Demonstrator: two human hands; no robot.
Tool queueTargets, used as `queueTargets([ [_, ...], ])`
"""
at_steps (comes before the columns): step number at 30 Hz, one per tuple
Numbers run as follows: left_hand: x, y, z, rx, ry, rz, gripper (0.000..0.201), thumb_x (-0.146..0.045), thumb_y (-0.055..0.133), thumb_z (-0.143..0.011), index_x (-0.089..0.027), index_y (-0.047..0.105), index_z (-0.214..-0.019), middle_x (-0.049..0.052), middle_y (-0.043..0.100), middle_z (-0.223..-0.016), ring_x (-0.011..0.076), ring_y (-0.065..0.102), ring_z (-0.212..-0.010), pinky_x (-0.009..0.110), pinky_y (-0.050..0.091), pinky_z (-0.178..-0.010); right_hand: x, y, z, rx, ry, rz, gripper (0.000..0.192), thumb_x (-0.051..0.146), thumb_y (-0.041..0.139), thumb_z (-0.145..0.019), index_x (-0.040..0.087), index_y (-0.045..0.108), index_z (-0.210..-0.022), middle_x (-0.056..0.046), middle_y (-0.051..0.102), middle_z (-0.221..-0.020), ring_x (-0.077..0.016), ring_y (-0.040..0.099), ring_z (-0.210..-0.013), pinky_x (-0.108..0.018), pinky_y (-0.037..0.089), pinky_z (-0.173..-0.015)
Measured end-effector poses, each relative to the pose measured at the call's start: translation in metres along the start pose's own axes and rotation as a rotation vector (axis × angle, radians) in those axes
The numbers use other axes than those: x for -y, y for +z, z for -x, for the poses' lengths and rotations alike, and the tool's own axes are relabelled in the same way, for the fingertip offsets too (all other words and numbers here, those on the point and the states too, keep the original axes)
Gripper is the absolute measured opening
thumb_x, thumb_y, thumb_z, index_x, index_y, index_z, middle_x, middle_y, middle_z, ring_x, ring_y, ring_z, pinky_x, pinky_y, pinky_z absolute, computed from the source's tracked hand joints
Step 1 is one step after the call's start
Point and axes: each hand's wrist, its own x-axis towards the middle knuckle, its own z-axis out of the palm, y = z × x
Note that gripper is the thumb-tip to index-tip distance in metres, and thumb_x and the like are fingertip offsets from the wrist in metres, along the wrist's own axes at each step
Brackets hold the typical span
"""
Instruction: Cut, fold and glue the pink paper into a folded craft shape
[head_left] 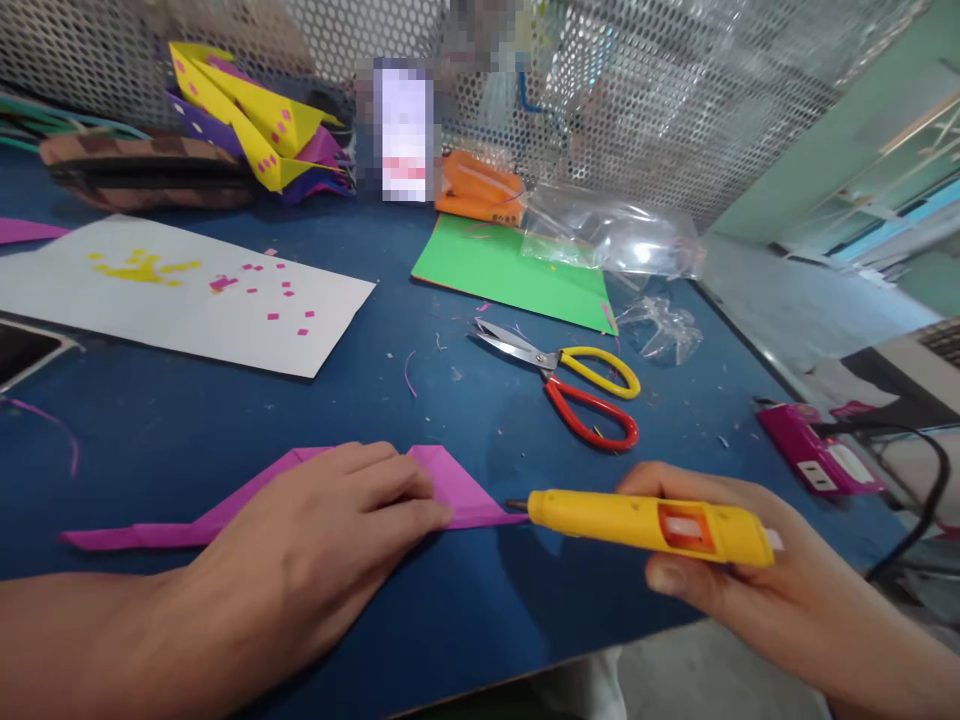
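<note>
My left hand point(330, 530) presses down on a folded purple paper shape point(457, 490), its fingers bent and close together at the paper's front edge. The paper lies on the blue table; one thin end reaches left of my wrist, and its pointed end reaches right. My right hand point(720, 570) is closed round a yellow glue gun point(600, 517). The gun's dark nozzle points left, right at the paper's pointed tip; whether it touches is unclear. A piece of glue stick shows in the gun's orange window. Parts of the paper are hidden under my left hand.
Scissors point(544, 360) with yellow and red handles lie open beyond my hands. Behind are white paper point(247, 340) with small cut pieces, green sheets point(495, 270), clear plastic packaging point(607, 235), a yellow-purple paper model point(277, 130) and a pouch point(142, 170). A pink power socket point(814, 450) sits right.
</note>
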Motion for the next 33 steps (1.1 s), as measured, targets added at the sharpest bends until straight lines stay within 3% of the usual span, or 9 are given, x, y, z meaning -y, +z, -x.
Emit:
queueTargets([
  [4, -0.001, 0.002, -0.001, -0.047, 0.0, 0.007, 0.037, -0.018, 0.033, -0.102, -0.024, 0.07, -0.1, -0.001, 0.069, -0.088, 0.0152, 0.057, -0.07, 0.03, 0.043, -0.059, -0.007, 0.002, -0.003, -0.026, -0.005, 0.031, 0.022, 0.048, 0.063, -0.092, 0.026, 0.064, -0.091, 0.005, 0.063, -0.065, -0.0101, 0.055, -0.048, -0.021, 0.044, -0.041],
  [8, 0.0, 0.009, 0.003, -0.056, -0.025, -0.055, 0.04, -0.024, 0.03, -0.106, -0.029, 0.069, -0.104, -0.005, 0.07, -0.09, 0.0142, 0.057, -0.071, 0.031, 0.041, -0.065, -0.007, 0.004, -0.004, 0.026, 0.025, 0.049, 0.02, 0.044, 0.064, -0.09, 0.025, 0.063, -0.095, 0.001, 0.071, -0.079, -0.014, 0.065, -0.06, -0.023, 0.048, -0.048],
  [12, 0.001, 0.013, 0.009, -0.059, -0.034, -0.107, 0.038, -0.028, 0.03, -0.107, -0.031, 0.068, -0.106, -0.008, 0.071, -0.094, 0.0145, 0.056, -0.075, 0.032, 0.04, -0.071, -0.005, 0.006, -0.004, 0.046, 0.031, 0.038, 0.018, 0.041, 0.066, -0.088, 0.025, 0.062, -0.095, 0.001, 0.071, -0.08, -0.0142, 0.066, -0.064, -0.022, 0.049, -0.051],
  [16, 0.001, 0.014, 0.011, -0.067, -0.006, -0.109, 0.036, -0.019, 0.033, -0.104, -0.03, 0.067, -0.108, -0.007, 0.07, -0.095, 0.0152, 0.055, -0.079, 0.032, 0.038, -0.075, -0.004, 0.006, -0.002, 0.022, -0.011, 0.066, 0.019, 0.043, 0.064, -0.09, 0.025, 0.061, -0.094, 0.0, 0.072, -0.086, -0.0157, 0.069, -0.07, -0.022, 0.049, -0.052],
  [22, 0.002, 0.017, 0.012, -0.104, 0.012, -0.125, 0.04, -0.006, 0.034, -0.097, -0.029, 0.066, -0.109, -0.008, 0.07, -0.095, 0.0148, 0.054, -0.081, 0.032, 0.037, -0.078, -0.004, 0.008, -0.002, -0.005, -0.06, 0.088, 0.024, 0.048, 0.059, -0.094, 0.024, 0.059, -0.09, -0.001, 0.07, -0.081, -0.0148, 0.067, -0.067, -0.023, 0.048, -0.052],
  [33, 0.005, 0.021, 0.016, -0.121, 0.048, -0.136, 0.032, -0.016, 0.039, -0.1, -0.027, 0.067, -0.109, -0.007, 0.071, -0.098, 0.0156, 0.054, -0.088, 0.032, 0.037, -0.084, -0.003, 0.009, -0.005, -0.013, -0.081, 0.109, 0.027, 0.05, 0.057, -0.095, 0.024, 0.059, -0.093, 0.0, 0.069, -0.079, -0.0134, 0.065, -0.063, -0.023, 0.046, -0.05],
])
